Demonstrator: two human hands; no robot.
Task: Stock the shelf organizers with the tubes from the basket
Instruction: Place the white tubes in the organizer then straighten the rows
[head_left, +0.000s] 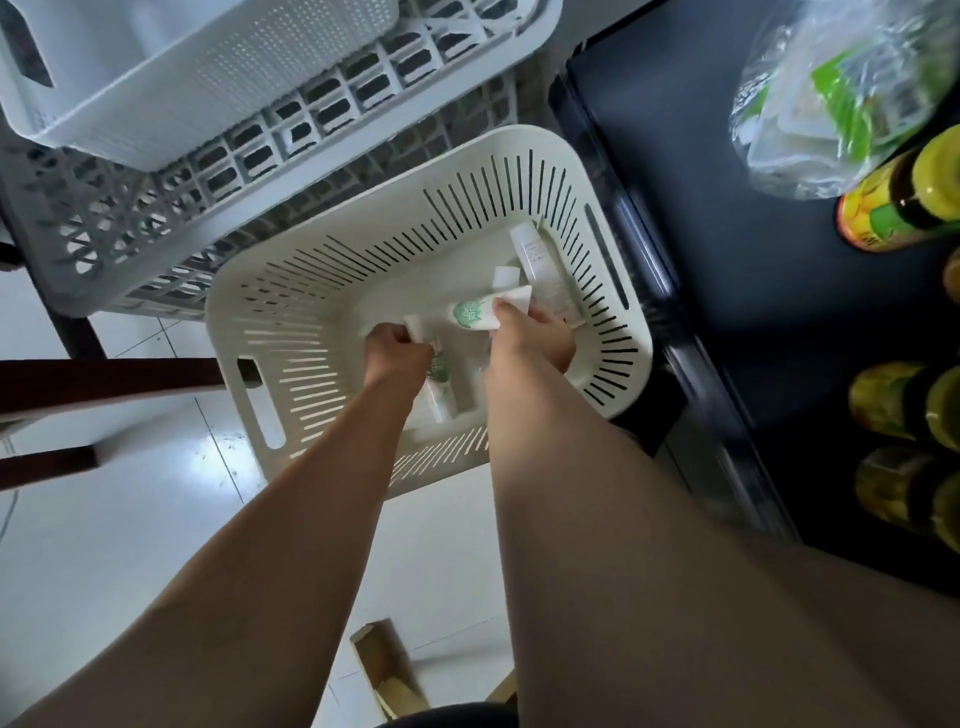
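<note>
A cream slotted basket (291, 312) stands on the floor below me, and both my hands reach down into it. My left hand (397, 356) grips the cap end of a white tube. My right hand (535, 332) pinches a white tube with a green round logo (470, 313) that lies across the middle of the basket. Another white tube (537, 262) leans against the basket's right wall. One more tube with green print (441, 392) lies on the bottom beneath my left wrist, partly hidden.
White perforated bins (171, 73) and a grey lattice crate (130, 218) sit stacked behind the basket. A dark shelf (727, 208) on the right carries yellow-green bottles (904, 202) and a clear plastic bag (841, 93). An open cardboard box (387, 667) lies on the white tiled floor near me.
</note>
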